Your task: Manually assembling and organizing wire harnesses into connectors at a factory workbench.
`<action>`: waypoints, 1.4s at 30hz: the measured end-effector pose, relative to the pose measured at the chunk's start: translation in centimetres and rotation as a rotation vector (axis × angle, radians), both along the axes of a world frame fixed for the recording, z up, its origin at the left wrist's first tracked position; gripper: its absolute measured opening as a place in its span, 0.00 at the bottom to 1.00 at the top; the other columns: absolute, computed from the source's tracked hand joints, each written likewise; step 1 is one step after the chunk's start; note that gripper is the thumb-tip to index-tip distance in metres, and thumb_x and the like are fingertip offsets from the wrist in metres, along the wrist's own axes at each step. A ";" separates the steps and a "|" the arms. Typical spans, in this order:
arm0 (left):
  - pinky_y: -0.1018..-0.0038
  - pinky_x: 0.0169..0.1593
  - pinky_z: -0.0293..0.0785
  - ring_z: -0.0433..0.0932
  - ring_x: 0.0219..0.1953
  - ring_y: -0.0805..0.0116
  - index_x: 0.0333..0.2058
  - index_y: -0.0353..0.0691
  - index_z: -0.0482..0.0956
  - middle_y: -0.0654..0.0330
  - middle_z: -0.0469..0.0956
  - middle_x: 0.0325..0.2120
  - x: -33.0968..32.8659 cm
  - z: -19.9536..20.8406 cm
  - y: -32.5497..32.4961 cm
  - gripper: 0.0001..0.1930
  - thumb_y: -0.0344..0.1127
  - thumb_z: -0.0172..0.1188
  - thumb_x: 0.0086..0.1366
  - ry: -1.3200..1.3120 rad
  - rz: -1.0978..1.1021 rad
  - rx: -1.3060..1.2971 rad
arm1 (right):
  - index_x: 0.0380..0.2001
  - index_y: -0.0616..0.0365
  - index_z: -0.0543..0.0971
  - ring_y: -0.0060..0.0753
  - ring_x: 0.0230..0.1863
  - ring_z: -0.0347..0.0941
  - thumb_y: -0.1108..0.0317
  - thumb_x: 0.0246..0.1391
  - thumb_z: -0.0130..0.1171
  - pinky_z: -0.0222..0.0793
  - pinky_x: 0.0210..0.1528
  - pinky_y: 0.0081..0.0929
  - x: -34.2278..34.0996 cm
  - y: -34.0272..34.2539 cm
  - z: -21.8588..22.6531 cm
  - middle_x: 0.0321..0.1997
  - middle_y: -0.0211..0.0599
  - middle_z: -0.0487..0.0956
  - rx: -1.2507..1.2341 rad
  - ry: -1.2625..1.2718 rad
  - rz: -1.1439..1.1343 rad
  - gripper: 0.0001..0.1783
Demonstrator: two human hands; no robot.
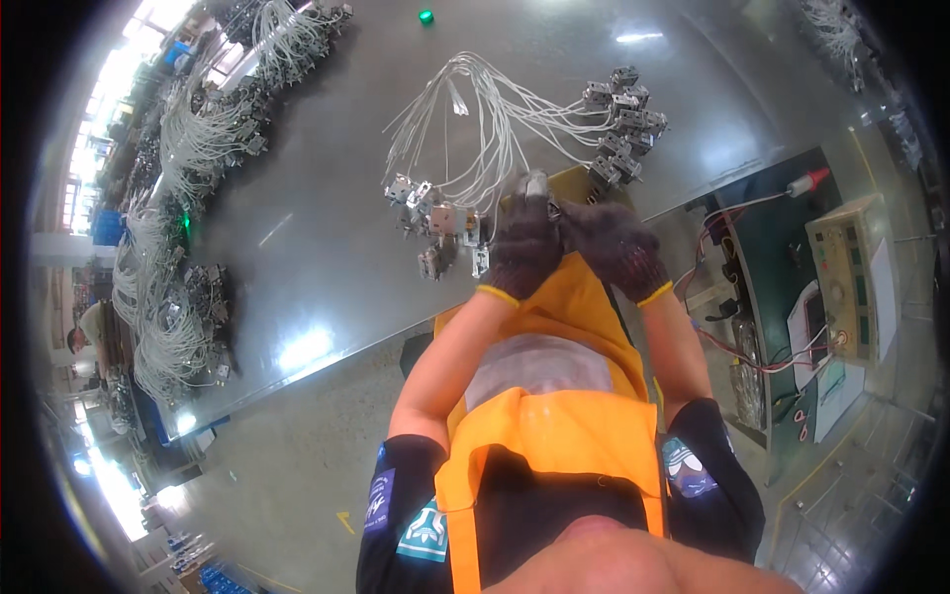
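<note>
Both my hands wear dark knit gloves with yellow cuffs and meet over the edge of a grey metal table (327, 208). My left hand (522, 243) grips a small grey connector at the end of a bundle of white wires (475, 119). My right hand (616, 247) closes on the same small part from the right. Several small metal switch blocks (435, 218) hang on the wires just left of my left hand. More of these blocks (621, 114) lie in a cluster beyond my right hand.
Heaps of similar white wire harnesses (188, 148) run along the table's left side. A small green cap (427, 17) lies at the far edge. A beige test instrument (849, 267) with red leads stands on a green bench at the right. Another person (89, 332) is at far left.
</note>
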State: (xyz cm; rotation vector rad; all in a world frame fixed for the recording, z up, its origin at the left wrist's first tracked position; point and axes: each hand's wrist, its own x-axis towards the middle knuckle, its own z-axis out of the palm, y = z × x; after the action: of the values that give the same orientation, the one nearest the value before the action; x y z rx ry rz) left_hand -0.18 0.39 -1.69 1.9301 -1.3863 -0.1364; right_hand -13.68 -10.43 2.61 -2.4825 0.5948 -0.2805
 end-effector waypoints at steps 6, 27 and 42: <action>0.49 0.70 0.59 0.65 0.69 0.45 0.65 0.42 0.69 0.46 0.72 0.62 3.8 4.1 9.0 0.37 0.42 0.70 0.56 -0.557 -0.323 0.174 | 0.59 0.58 0.79 0.37 0.42 0.83 0.63 0.63 0.64 0.76 0.49 0.33 -0.2 1.6 -3.0 0.41 0.50 0.85 0.446 -0.173 0.142 0.22; 0.55 0.67 0.67 0.70 0.64 0.45 0.62 0.35 0.69 0.45 0.73 0.58 0.1 -3.2 3.9 0.33 0.27 0.70 0.57 -0.122 0.170 -0.067 | 0.76 0.32 0.58 0.39 0.42 0.82 0.62 0.61 0.57 0.78 0.48 0.37 3.7 0.2 -6.5 0.60 0.44 0.81 0.730 0.100 -0.049 0.41; 0.72 0.56 0.74 0.77 0.50 0.69 0.69 0.37 0.65 0.59 0.76 0.53 2.5 -3.5 0.8 0.32 0.24 0.63 0.68 0.374 -0.010 -0.057 | 0.67 0.44 0.74 0.32 0.52 0.80 0.54 0.66 0.59 0.74 0.56 0.31 0.2 -3.7 -3.2 0.56 0.39 0.84 0.903 -0.036 -0.107 0.28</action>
State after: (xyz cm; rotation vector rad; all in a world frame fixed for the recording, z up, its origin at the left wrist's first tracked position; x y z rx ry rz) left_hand 2.36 1.16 -5.14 1.7422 -1.1373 -0.4343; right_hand -13.52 -14.12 -0.60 -1.5773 0.6531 -0.0637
